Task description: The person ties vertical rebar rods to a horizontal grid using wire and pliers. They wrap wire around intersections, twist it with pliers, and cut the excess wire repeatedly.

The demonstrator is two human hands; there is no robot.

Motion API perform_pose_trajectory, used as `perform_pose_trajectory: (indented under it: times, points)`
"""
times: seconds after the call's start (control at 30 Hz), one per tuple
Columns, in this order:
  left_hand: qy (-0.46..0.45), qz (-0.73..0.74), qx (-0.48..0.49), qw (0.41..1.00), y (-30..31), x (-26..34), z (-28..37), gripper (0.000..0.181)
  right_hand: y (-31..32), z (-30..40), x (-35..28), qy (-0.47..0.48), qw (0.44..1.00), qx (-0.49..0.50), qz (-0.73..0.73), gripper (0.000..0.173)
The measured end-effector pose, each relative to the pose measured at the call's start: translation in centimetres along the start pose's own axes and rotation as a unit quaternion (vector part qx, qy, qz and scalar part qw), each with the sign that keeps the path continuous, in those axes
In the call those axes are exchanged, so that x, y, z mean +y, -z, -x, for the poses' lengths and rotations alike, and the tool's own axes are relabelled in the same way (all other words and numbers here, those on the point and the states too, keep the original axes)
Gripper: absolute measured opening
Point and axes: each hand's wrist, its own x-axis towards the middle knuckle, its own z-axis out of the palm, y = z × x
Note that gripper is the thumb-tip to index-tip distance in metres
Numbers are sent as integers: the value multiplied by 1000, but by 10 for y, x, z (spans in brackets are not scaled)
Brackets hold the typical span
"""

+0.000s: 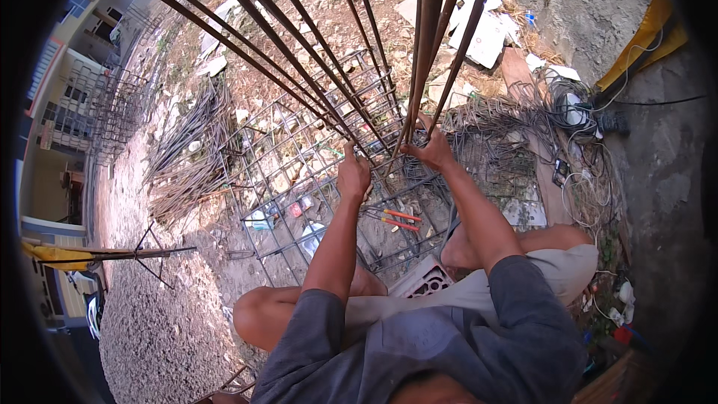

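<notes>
My left hand (354, 175) is closed around the lower end of a steel rebar, in the middle of the view. To its right, my right hand (431, 148) grips several upright rebars (427, 22) that run up past the top edge. More long rebars (252, 56) slant from the upper left down toward my hands. Beneath both hands lies a tied rebar mesh (291, 196). Pincers with orange handles (401, 220) rest on the mesh, just below and between my hands. How the rebar ends meet the mesh is partly hidden.
Loose rods (196, 157) lie in a heap at left, beside a gravel pile (162, 325). Bent steel stirrups (493, 123) and coiled cables (572, 101) lie at right near a concrete wall (656, 179). Broken white boards (482, 33) lie beyond. A plastic crate (429, 280) is between my legs.
</notes>
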Motion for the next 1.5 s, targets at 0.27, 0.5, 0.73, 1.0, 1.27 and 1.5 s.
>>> perform_pose_trajectory:
  times: [0.27,0.5,0.73,1.0,1.27,1.5]
  points:
    - [37,-30,-24,999,-22,-7,2,46,-4,-8,28,24,993,-52,99,133]
    - [19,-45,3,999,-40,-23,3,47,-8,-12,39,19,989,-101,107,129]
    - [50,-35,-17,998,-52,-28,0,45,-10,-20,57,32,989,-125,76,130]
    - [42,-12,-4,999,-36,-13,9,45,-26,22,26,-175,964,28,197,129]
    - [32,5,15,999,-49,-26,11,45,-53,74,-84,-70,984,157,37,74]
    - [-12,125,-39,991,-55,-49,-3,50,-113,84,-108,-94,974,206,11,80]
